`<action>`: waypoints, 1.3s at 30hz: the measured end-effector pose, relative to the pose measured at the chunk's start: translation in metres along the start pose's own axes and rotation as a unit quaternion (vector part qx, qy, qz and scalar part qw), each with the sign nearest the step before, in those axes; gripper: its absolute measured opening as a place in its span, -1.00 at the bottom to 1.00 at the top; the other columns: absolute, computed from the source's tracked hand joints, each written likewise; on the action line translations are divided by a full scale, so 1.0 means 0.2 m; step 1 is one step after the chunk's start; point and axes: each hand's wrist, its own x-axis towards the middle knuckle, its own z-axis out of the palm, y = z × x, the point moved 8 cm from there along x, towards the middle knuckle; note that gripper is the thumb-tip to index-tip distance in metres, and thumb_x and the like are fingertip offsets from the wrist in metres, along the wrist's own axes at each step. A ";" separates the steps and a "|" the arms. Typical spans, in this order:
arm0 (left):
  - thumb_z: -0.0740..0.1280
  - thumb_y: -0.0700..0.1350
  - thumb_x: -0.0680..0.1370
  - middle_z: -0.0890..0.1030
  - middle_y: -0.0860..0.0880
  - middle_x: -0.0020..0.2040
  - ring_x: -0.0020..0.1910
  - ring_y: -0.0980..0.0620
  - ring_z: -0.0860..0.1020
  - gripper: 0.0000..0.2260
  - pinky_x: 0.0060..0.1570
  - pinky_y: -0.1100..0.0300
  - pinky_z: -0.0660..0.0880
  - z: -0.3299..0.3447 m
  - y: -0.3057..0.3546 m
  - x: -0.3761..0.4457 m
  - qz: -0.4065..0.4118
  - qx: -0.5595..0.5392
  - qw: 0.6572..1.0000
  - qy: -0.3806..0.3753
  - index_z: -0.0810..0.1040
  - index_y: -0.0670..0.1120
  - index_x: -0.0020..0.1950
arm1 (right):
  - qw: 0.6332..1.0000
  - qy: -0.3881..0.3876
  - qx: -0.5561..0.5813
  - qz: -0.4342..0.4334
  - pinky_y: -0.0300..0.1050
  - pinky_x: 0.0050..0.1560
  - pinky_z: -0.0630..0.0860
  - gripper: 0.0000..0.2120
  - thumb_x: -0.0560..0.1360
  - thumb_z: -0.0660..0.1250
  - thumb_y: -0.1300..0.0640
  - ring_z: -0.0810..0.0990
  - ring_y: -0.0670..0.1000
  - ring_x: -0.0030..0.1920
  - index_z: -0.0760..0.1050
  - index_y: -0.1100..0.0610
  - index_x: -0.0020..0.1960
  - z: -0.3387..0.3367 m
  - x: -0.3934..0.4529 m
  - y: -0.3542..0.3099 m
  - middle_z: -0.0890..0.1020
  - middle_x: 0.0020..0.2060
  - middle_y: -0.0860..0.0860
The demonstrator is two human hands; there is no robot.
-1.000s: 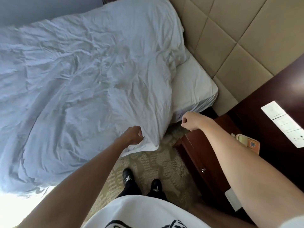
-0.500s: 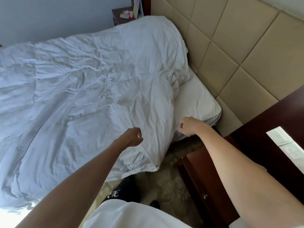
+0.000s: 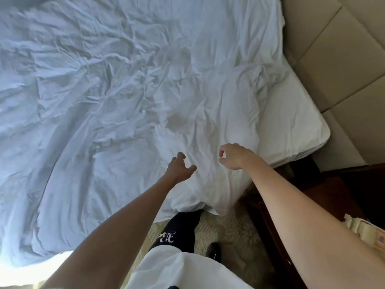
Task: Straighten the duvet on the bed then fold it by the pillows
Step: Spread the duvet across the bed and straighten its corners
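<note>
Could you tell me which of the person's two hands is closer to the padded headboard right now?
The right hand, hovering with curled fingers over the duvet near the bare mattress corner. The left hand lies farther from the headboard.

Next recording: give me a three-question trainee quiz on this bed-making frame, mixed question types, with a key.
1. True or false: the left hand is gripping a fold of the duvet.
2. Multiple choice: what shows beyond the duvet's edge toward the headboard? A) a bare strip of white mattress B) a stack of towels C) a suitcase
3. Fill in: the duvet's near corner hangs over the bed's edge toward the patterned ____.

Key: 1 false, its fingers are spread and hold nothing; 2 A; 3 carpet.
</note>
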 end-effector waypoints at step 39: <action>0.27 0.01 0.63 0.59 -0.20 0.22 0.24 -0.12 0.55 -0.63 0.33 -0.01 0.45 1.31 1.93 -0.42 0.245 -0.140 0.873 -0.397 0.53 -0.24 0.28 | 0.806 0.373 0.372 0.269 0.08 -0.09 0.60 -0.50 0.46 0.38 0.06 0.61 0.24 0.03 0.26 0.01 0.33 -0.21 -0.88 1.60 0.59 0.03 0.14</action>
